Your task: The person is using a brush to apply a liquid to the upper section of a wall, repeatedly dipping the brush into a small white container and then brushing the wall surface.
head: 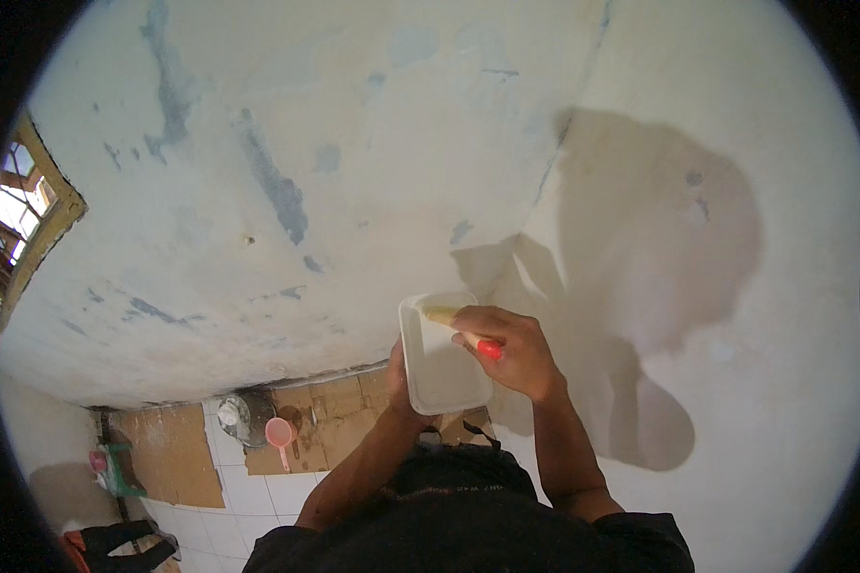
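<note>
My left hand grips a white rectangular plastic tray by its left side and underside, mostly hidden behind it. Inside the tray, what looks like pale paint covers the bottom. My right hand is closed around a paintbrush with a pale handle ending in red. The brush's far end lies inside the tray near its upper left corner; its bristles are hard to make out against the white.
A whitish wall with grey-blue patches meets another wall at a corner. Cardboard covers part of the tiled floor. A bucket, pink dipper and green stool-like object stand low left. A window is at far left.
</note>
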The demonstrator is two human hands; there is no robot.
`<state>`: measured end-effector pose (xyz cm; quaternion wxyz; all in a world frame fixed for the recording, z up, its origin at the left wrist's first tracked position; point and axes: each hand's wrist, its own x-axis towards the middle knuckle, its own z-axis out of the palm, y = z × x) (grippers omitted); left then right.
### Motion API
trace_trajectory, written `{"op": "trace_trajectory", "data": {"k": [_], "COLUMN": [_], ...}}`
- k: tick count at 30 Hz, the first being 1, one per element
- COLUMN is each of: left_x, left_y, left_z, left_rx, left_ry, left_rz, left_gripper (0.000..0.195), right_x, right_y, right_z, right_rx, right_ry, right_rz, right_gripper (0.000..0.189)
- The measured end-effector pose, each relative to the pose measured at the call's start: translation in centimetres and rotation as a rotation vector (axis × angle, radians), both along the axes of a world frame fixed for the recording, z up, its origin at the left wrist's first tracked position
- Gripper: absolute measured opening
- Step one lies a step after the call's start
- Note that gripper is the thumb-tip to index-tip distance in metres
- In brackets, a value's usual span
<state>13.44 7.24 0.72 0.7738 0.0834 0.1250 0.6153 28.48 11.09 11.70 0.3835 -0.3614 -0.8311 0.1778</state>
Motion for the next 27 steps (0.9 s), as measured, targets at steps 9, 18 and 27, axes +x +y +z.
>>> {"op": "trace_trajectory", "data": {"k": [9, 18, 27], "left_x": [0.4, -0.2, -1.7], "left_y": [0.1, 0.4, 0.1], "left_z": [2.2, -0.2, 2.2], "left_rx": [0.142, 0.067, -0.048], "left_ry": [0.162, 0.164, 0.012], "left_rz": [0.092, 0.080, -0.002], "left_gripper": [0.050, 0.052, 0.060], "right_x": [-1.1, -1.7, 1.0], "right_y": [-0.2, -1.0, -0.1], "right_z": [-1.7, -4.2, -4.1], "right_rx": [-0.416, -0.510, -0.965], "right_ry": [0.660, 0.639, 1.288], "right_rz": [-0.273, -0.156, -0.195], "right_gripper": [0.015, 0.011, 0.014]}}
